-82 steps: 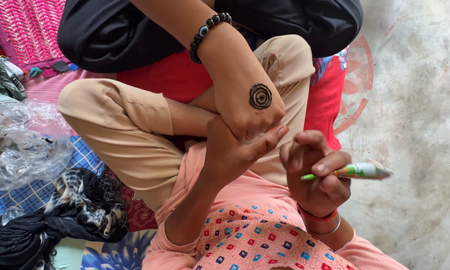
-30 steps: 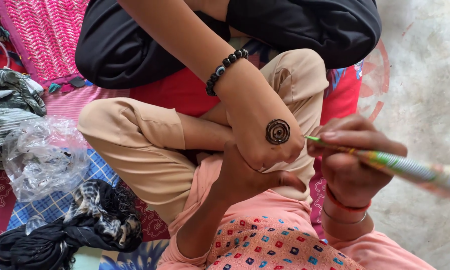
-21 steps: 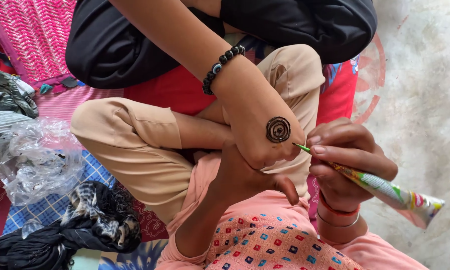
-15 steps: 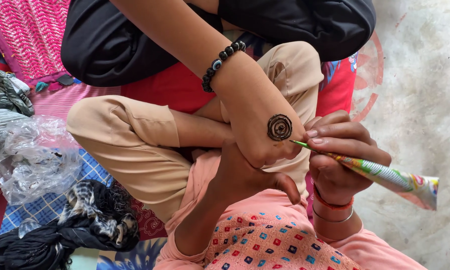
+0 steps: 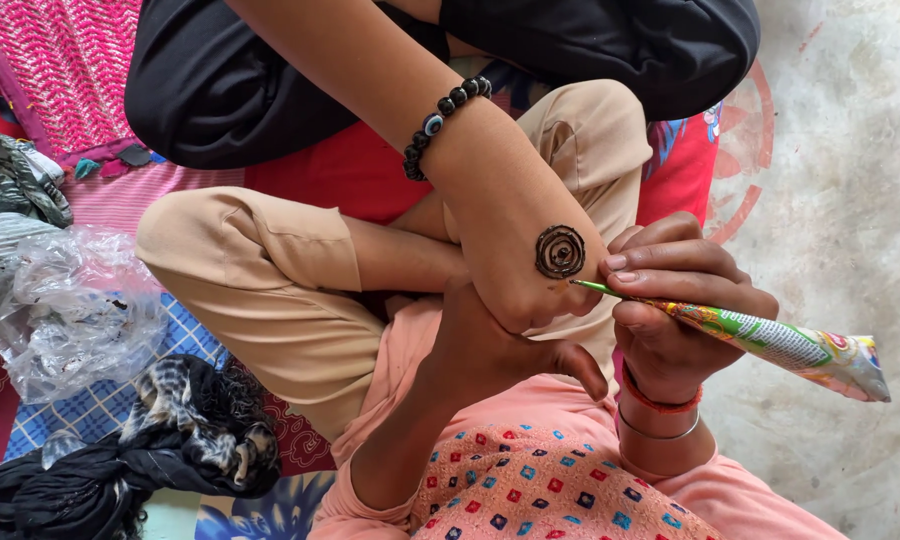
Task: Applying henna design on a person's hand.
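Observation:
My left hand grips from below the hand of another person sitting opposite me, holding it steady with its back turned up. A dark brown round spiral henna pattern sits on the back of that hand. My right hand is shut on a green patterned henna cone, whose fine tip rests just below the spiral. The other person wears a black bead bracelet on that wrist.
The other person sits cross-legged in beige trousers and a black top on a red cushion. A crumpled clear plastic bag and dark cloths lie at left. Grey concrete floor runs along the right.
My right hand has brought the cone from out at the right in to the other person's hand; its tip now rests beside the spiral. My left hand has kept its hold.

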